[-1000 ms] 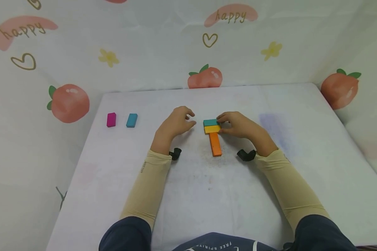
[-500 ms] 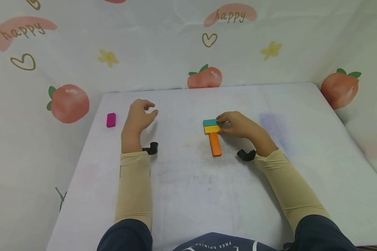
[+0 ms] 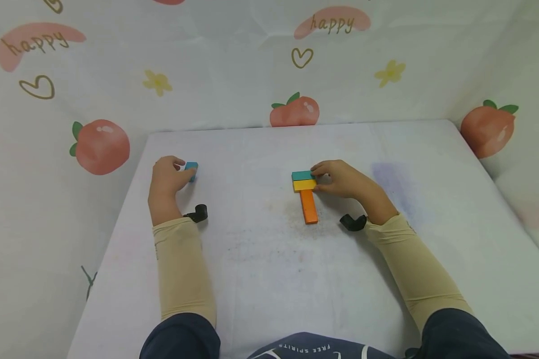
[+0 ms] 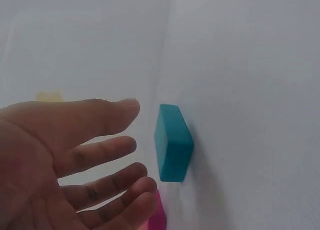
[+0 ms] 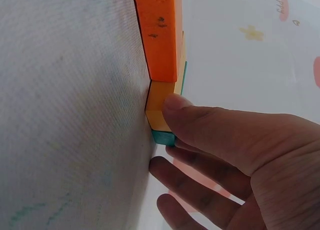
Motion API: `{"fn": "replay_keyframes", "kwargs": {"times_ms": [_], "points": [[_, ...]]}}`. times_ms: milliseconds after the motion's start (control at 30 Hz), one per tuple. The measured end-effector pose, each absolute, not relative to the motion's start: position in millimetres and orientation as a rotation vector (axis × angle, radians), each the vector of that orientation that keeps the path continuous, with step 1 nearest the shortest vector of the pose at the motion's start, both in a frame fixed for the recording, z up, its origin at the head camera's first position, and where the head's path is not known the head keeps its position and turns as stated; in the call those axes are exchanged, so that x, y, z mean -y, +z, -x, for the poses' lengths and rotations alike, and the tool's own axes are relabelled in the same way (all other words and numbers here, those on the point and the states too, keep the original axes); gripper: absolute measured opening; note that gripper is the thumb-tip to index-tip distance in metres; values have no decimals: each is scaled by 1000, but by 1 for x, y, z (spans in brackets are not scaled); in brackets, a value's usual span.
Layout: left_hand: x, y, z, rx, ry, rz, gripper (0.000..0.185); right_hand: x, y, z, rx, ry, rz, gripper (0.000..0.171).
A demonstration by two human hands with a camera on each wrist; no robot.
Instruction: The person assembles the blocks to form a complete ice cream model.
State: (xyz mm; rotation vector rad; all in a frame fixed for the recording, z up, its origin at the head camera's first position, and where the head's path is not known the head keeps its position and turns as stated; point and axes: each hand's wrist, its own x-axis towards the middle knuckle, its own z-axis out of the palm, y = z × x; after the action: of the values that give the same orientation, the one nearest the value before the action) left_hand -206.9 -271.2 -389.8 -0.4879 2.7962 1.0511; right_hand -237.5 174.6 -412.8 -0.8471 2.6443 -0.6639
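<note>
A yellow rectangular block [image 5: 156, 109] is touched by the thumb of the right hand [image 5: 240, 152]. In this right wrist view, it is bordered by a dark-specked orange rectangular block [image 5: 159, 38] above and a teal rectangular block [image 5: 162, 137] below.

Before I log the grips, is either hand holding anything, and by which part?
The right hand pinches the yellow block and teal block together at their right ends. The left hand holds nothing, open beside the blue block.
</note>
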Motion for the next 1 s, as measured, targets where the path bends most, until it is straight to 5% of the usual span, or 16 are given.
{"fn": "replay_keyframes", "kwargs": {"times_ms": [1000], "points": [[272, -396, 206, -2759, 1034, 583, 57, -174, -414, 238, -2640, -681, 832, 46]]}}
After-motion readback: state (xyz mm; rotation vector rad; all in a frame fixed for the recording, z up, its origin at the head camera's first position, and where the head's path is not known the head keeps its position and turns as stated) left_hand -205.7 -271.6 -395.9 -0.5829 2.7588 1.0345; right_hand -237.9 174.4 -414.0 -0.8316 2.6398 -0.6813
